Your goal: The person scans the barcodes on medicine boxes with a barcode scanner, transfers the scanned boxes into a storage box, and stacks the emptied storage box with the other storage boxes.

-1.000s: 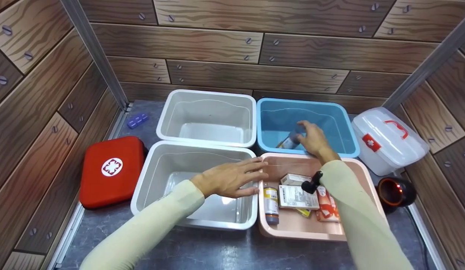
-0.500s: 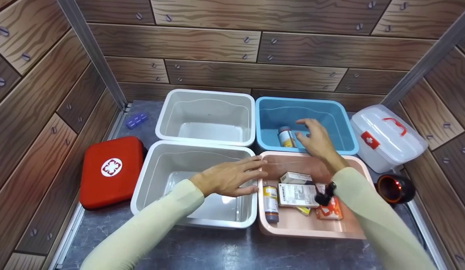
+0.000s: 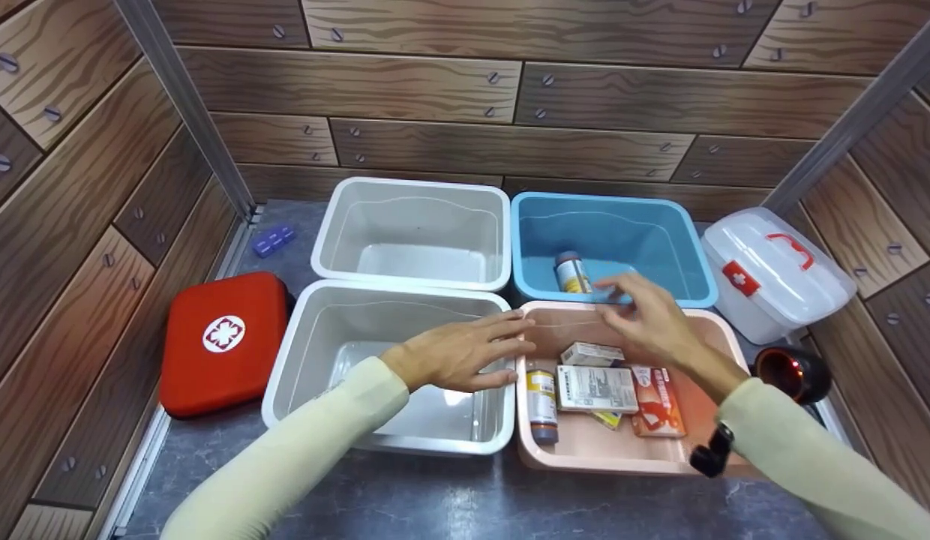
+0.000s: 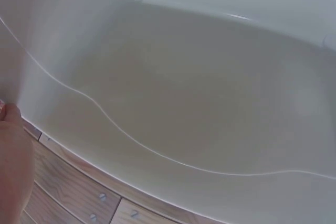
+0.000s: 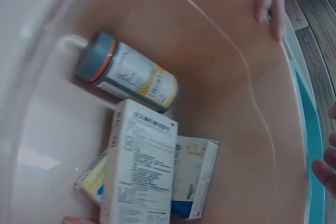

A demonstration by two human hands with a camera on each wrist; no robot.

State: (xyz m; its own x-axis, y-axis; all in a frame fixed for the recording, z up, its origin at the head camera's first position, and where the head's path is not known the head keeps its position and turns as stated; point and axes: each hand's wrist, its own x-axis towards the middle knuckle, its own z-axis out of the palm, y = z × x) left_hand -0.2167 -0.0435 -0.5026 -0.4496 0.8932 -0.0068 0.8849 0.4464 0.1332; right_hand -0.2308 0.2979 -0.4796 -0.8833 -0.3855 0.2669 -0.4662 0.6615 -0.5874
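Note:
My right hand (image 3: pixel 652 319) hovers over the back rim of the pink bin (image 3: pixel 585 466), fingers loosely bent and holding nothing. In the pink bin lie a bottle (image 3: pixel 541 405), a white box (image 3: pixel 598 389), a smaller box (image 3: pixel 591 355), an orange-red box (image 3: pixel 658 403) and a partly hidden yellow one (image 3: pixel 607 420). Another bottle (image 3: pixel 573 273) lies in the blue bin (image 3: pixel 705 262), left of my right hand. My left hand (image 3: pixel 465 356) rests with spread fingers on the touching rims of the front grey bin (image 3: pixel 390 444) and the pink bin.
A second grey bin (image 3: pixel 412 283) stands at the back. The red first-aid case (image 3: pixel 225 337) and a purple pill box (image 3: pixel 273 240) lie at the left. To the right are a clear lidded box (image 3: pixel 780 277) and a black cylindrical object (image 3: pixel 810 376) with a red glow.
My right hand has let go of the bottle in the blue bin and drawn back over the pink bin's rim. The left hand has stayed in place.

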